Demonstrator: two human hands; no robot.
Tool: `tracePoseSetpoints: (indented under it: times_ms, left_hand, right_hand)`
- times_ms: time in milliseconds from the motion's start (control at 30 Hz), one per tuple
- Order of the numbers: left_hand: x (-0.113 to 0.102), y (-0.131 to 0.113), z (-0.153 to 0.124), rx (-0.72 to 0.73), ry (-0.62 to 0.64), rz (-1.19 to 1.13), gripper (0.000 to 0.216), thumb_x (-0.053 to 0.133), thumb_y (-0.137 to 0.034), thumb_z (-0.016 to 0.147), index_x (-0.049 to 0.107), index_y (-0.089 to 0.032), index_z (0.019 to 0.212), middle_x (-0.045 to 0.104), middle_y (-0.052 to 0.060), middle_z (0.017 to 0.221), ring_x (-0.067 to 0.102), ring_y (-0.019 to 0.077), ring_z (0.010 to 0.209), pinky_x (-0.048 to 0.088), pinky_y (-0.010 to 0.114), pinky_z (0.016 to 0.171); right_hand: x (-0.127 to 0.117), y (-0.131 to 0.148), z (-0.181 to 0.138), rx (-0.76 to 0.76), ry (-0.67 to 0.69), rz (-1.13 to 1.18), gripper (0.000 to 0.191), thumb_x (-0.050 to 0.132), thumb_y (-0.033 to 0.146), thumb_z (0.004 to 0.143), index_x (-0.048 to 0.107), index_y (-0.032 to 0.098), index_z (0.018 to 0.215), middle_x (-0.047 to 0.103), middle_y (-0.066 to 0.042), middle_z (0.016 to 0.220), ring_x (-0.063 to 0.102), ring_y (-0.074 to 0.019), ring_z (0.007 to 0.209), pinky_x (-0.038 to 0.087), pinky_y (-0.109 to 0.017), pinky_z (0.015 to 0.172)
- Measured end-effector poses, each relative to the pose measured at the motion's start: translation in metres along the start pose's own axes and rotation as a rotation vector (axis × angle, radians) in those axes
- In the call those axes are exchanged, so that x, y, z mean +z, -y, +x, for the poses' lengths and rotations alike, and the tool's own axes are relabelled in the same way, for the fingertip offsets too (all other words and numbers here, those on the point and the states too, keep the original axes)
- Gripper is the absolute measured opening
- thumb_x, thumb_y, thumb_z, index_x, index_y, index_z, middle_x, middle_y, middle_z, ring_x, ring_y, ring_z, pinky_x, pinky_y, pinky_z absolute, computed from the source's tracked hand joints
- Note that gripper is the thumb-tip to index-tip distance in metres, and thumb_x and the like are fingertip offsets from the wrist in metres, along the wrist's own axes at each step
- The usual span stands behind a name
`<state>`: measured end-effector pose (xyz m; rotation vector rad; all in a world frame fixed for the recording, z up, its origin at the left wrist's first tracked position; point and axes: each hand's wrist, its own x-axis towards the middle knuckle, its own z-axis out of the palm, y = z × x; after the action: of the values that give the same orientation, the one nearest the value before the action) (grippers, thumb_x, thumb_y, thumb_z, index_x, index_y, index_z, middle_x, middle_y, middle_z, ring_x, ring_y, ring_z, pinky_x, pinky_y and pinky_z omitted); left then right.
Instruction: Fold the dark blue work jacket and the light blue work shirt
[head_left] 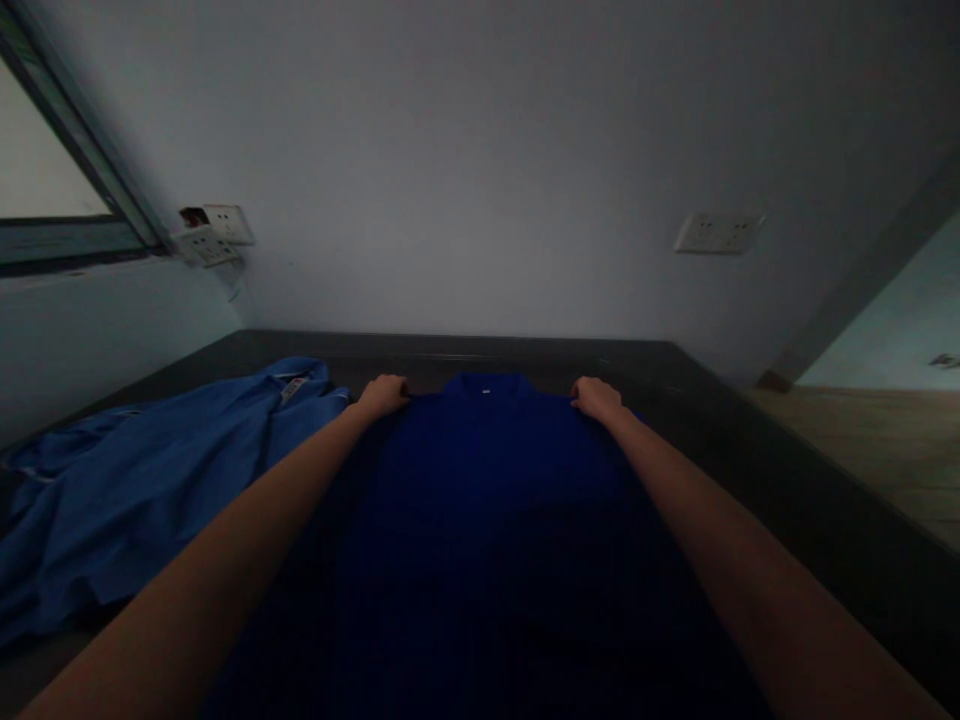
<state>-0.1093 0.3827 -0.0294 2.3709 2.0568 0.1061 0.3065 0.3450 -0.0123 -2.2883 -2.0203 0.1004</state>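
A dark blue collared shirt (487,480) is spread out in front of me, its collar at the far end with a small pale label inside. My left hand (384,394) pinches the shirt at its left shoulder edge. At the opposite shoulder, my right hand (596,394) is closed on the cloth in the same way. Both arms reach forward along the shirt's sides. The lower part of the shirt fades into shadow, so its hem cannot be made out.
A lighter blue garment (180,470) lies rumpled on the dark tabletop (720,470), left of my left arm. Behind the table stands a pale wall with a socket plate (720,233) on the right and other sockets (229,224) near the left corner. Wooden flooring (885,430) shows at right.
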Motion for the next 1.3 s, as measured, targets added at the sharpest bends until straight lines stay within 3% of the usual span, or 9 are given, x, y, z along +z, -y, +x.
tracePoseSetpoints:
  times_ms: [100,267,467,633,900,1033,1167,1233,1300]
  left_hand:
    - [-0.001,0.001,0.006,-0.004,0.037,-0.028,0.023,0.062,-0.026,0.071,0.068,-0.023,0.093,0.070,0.005,0.099,0.065,0.0223,0.094,0.051,0.028,0.080]
    - [-0.001,-0.001,0.007,-0.079,0.002,-0.053,0.020,0.060,-0.020,0.074,0.065,-0.019,0.093,0.070,0.008,0.095,0.066,0.0238,0.092,0.051,0.029,0.078]
    - [0.003,-0.007,0.002,-0.195,-0.131,-0.080,0.022,0.051,-0.022,0.084,0.058,-0.017,0.105,0.066,0.012,0.106,0.062,0.0267,0.102,0.049,0.035,0.085]
    - [0.002,-0.017,0.002,-0.236,-0.248,-0.162,0.024,0.046,-0.021,0.087,0.054,-0.016,0.109,0.063,0.013,0.108,0.060,0.0268,0.105,0.048,0.038,0.088]
    - [0.004,-0.047,-0.008,-0.128,-0.265,-0.143,0.046,0.047,-0.025,0.086,0.042,-0.015,0.131,0.046,0.019,0.131,0.057,0.0289,0.110,0.045,0.039,0.092]
    - [0.004,-0.066,-0.022,0.034,-0.256,-0.087,0.042,0.042,-0.029,0.090,0.047,-0.018,0.130,0.047,0.015,0.135,0.045,0.0299,0.125,0.034,0.047,0.104]
    - [0.018,-0.079,-0.041,0.161,-0.032,-0.125,0.046,0.034,-0.041,0.094,0.042,-0.027,0.137,0.039,0.009,0.146,0.029,0.0306,0.137,0.021,0.059,0.108]
    - [0.022,-0.083,-0.050,0.149,-0.074,-0.157,0.048,0.030,-0.042,0.095,0.038,-0.025,0.140,0.035,0.010,0.148,0.027,0.0289,0.138,0.020,0.057,0.109]
    - [0.017,-0.085,-0.059,0.123,-0.224,-0.175,0.048,0.029,-0.038,0.096,0.039,-0.020,0.139,0.036,0.012,0.147,0.029,0.0255,0.137,0.019,0.052,0.111]
  right_hand:
    - [0.004,-0.001,0.012,0.034,0.026,0.053,0.021,0.071,0.019,0.073,0.070,0.019,0.094,0.070,-0.010,0.101,0.066,-0.0234,0.093,0.049,-0.032,0.078]
    - [0.012,-0.004,0.022,0.067,0.025,0.176,0.015,0.065,0.016,0.079,0.067,0.016,0.094,0.072,-0.005,0.080,0.068,-0.0143,0.065,0.048,-0.024,0.066]
    - [0.023,0.001,0.025,0.116,-0.149,0.227,0.021,0.053,0.022,0.087,0.060,0.017,0.106,0.068,-0.011,0.102,0.065,-0.0217,0.094,0.045,-0.030,0.079]
    - [0.028,0.006,0.027,0.132,-0.324,0.298,0.019,0.050,0.019,0.087,0.059,0.016,0.103,0.066,-0.012,0.104,0.060,-0.0241,0.100,0.043,-0.031,0.082]
    - [0.034,0.013,0.023,0.004,-0.354,0.287,0.038,0.051,0.010,0.082,0.054,0.013,0.119,0.054,-0.017,0.122,0.054,-0.0255,0.111,0.041,-0.035,0.093]
    - [0.027,0.031,0.006,-0.192,-0.396,0.285,0.038,0.046,0.015,0.086,0.053,0.015,0.123,0.050,-0.015,0.129,0.048,-0.0267,0.119,0.038,-0.039,0.099]
    - [0.024,0.053,-0.033,-0.348,-0.313,0.272,0.033,0.043,0.029,0.092,0.057,0.019,0.120,0.051,-0.013,0.130,0.046,-0.0267,0.122,0.040,-0.042,0.099]
    - [0.020,0.060,-0.059,-0.402,-0.266,0.273,0.035,0.042,0.035,0.093,0.058,0.019,0.120,0.051,-0.013,0.132,0.045,-0.0268,0.123,0.040,-0.043,0.099]
    - [0.015,0.063,-0.086,-0.451,-0.233,0.284,0.038,0.042,0.039,0.093,0.058,0.019,0.121,0.052,-0.013,0.132,0.044,-0.0267,0.125,0.039,-0.044,0.100]
